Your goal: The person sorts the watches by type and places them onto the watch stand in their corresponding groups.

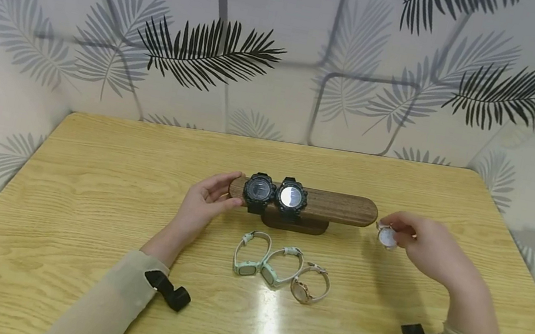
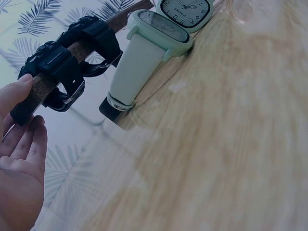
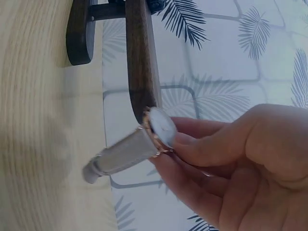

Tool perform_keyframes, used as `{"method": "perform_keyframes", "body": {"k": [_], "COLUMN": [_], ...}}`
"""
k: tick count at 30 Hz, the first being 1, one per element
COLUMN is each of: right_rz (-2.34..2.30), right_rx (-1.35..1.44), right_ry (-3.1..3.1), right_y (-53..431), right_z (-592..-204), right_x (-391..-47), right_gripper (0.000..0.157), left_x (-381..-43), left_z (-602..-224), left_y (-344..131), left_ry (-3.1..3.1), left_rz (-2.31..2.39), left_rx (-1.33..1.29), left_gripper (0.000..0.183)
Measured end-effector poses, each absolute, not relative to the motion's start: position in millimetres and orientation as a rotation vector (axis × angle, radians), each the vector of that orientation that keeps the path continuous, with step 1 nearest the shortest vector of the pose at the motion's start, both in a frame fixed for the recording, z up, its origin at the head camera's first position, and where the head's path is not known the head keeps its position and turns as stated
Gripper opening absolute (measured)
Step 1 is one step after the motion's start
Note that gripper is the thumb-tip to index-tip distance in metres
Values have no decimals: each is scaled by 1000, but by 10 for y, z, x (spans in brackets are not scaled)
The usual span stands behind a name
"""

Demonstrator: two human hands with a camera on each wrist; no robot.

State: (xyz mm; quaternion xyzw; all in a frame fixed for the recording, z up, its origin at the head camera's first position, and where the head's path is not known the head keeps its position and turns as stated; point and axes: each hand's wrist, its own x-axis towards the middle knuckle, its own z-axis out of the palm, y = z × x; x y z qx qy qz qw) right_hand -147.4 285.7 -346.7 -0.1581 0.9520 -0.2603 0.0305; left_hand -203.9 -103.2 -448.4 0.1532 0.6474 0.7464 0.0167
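Note:
A dark wooden watch stand (image 1: 341,208) carries two black digital watches (image 1: 259,188) on the left half of its bar. My left hand (image 1: 202,200) grips the bar's left end, with the thumb and fingers (image 2: 36,149) on opposite sides of it. Just off the right end, my right hand (image 1: 427,249) pinches a white-faced wristwatch (image 3: 162,127) by its rose-gold case. Its pale strap (image 3: 122,153) hangs closed in a loop. In front of the stand lie two mint-green watches (image 1: 247,270) and a rose-gold watch with a pale strap (image 1: 301,291), all buckled into loops.
All of this is on a light wood-grain table (image 1: 93,208). Behind it and along both sides rises a pale covering (image 1: 266,113) with a leaf pattern. A black wrist mount (image 1: 167,291) sticks out from each sleeve.

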Motion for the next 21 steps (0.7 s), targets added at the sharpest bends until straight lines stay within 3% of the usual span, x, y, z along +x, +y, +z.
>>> {"method": "perform_keyframes", "body": {"k": [6, 21], "right_rz": [-1007, -1384], "right_rx": [-292, -291], "right_ry": [2940, 2889], "right_y": [2850, 2799], "right_z": [-3524, -3698], "right_x": [-1529, -1622], "right_gripper": [29, 29], "left_x": [-2043, -2036], "left_z": [-4486, -4468], "left_y": [-1036, -1044], "left_ry": [2018, 2013], "left_rz": [2315, 2304], "left_rx": [474, 461], "left_gripper": [53, 53]}}
